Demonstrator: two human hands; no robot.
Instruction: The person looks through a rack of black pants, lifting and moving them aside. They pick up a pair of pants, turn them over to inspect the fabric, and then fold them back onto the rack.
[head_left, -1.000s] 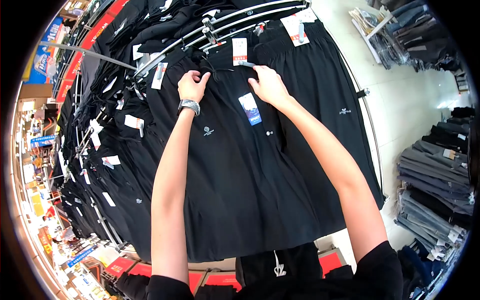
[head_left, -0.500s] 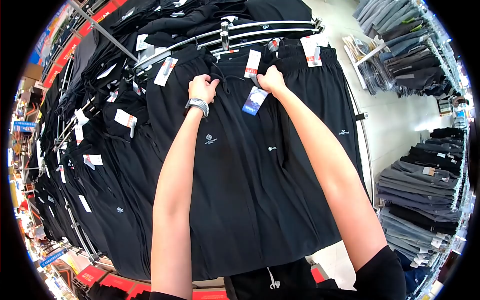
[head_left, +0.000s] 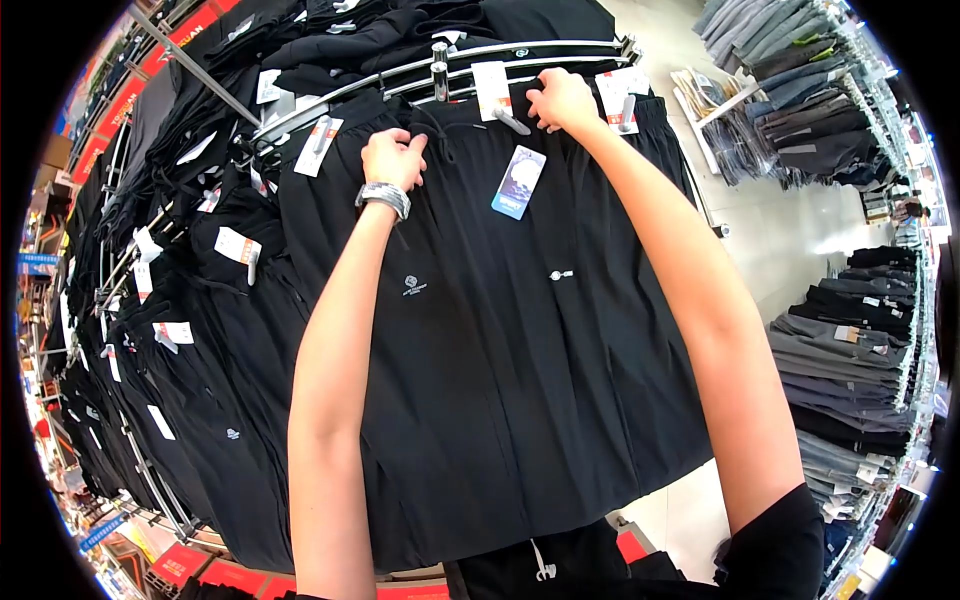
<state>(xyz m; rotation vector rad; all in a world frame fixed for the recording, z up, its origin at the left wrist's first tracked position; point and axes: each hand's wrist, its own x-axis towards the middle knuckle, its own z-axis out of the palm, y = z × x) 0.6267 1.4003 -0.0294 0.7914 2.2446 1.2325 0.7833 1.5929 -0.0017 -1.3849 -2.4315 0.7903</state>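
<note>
Black trousers [head_left: 470, 330] with a drawstring waist hang down in front of me from a metal rack. My left hand [head_left: 393, 160] is closed on their waistband, left of the drawstring. At the right part of the waistband, close to the rail, my right hand [head_left: 562, 102] has its fingers curled on the dark cloth; the fingertips are partly hidden. Between the hands a white price tag [head_left: 493, 92] with a grey security pin is fixed at the waist. Below it dangles a blue hang tag [head_left: 520, 183]. A small pale logo [head_left: 413, 286] marks one leg.
The curved metal rail [head_left: 439, 72] runs behind the waistbands. More tagged black trousers [head_left: 190, 350] hang to the left. Across the pale floor [head_left: 770, 240] at right, folded jeans [head_left: 845, 350] line a wall rack. Red boxes [head_left: 235, 575] sit below.
My right hand has moved up and right, from beside the tags to the waistband near the rail. The trousers' right side is spread wider, and the blue tag hangs free.
</note>
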